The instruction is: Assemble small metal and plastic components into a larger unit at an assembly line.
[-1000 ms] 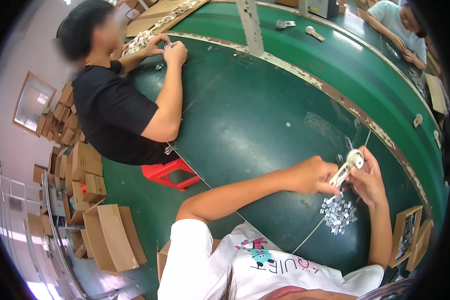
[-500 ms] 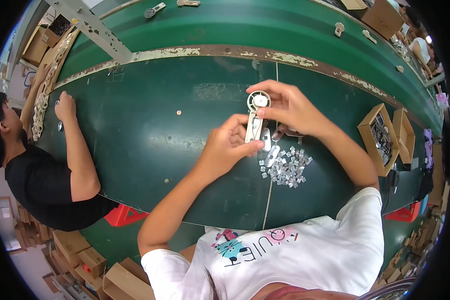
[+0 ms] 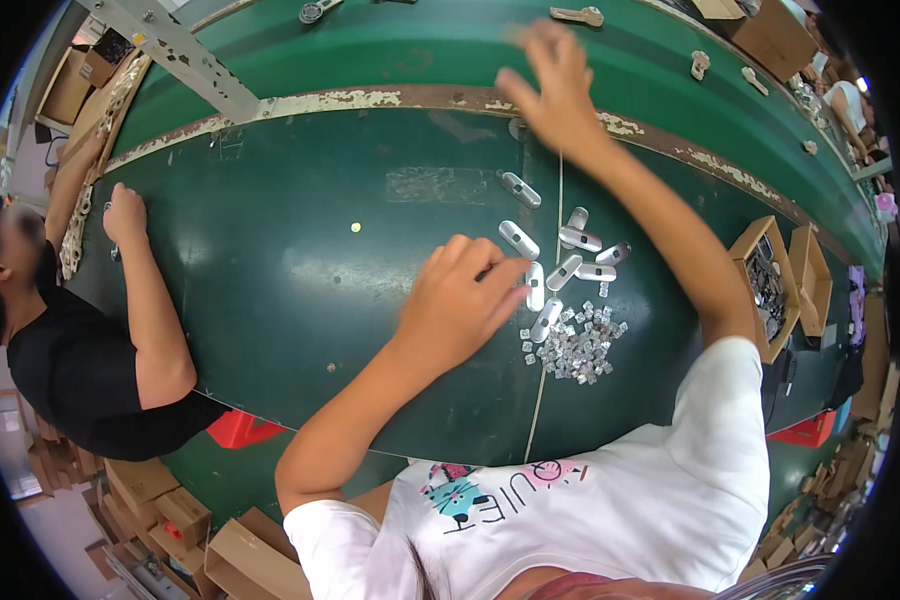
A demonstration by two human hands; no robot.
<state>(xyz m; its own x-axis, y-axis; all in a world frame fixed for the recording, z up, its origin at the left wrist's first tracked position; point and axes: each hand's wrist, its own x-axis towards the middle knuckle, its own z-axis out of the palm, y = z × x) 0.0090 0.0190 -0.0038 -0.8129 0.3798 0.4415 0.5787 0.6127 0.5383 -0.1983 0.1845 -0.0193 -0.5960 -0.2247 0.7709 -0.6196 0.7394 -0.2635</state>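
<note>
My left hand (image 3: 452, 300) hovers low over the table, its fingers bent and somewhat apart, with nothing visible in it. Its fingertips are beside a silver oval cover (image 3: 535, 288), one of several small covers with dark square openings. My right hand (image 3: 562, 95) reaches over the green belt, fingers spread, empty and partly blurred. Just beyond it, on the belt, lies a cream handheld-fan part (image 3: 577, 15). A heap of small clear, shiny square pieces (image 3: 580, 345) sits below the covers.
At right stand two cardboard boxes, one holding dark parts (image 3: 765, 275) and another (image 3: 810, 275) beside it. A worn ledge (image 3: 370, 103) divides table from belt. A co-worker in black (image 3: 90, 350) sits at left. A metal post (image 3: 185, 65) rises at the back left.
The cream fan part left both hands and now appears on the belt. My right hand moved far forward; my left drew slightly down. Other belt pieces shifted right, and more silver covers are uncovered.
</note>
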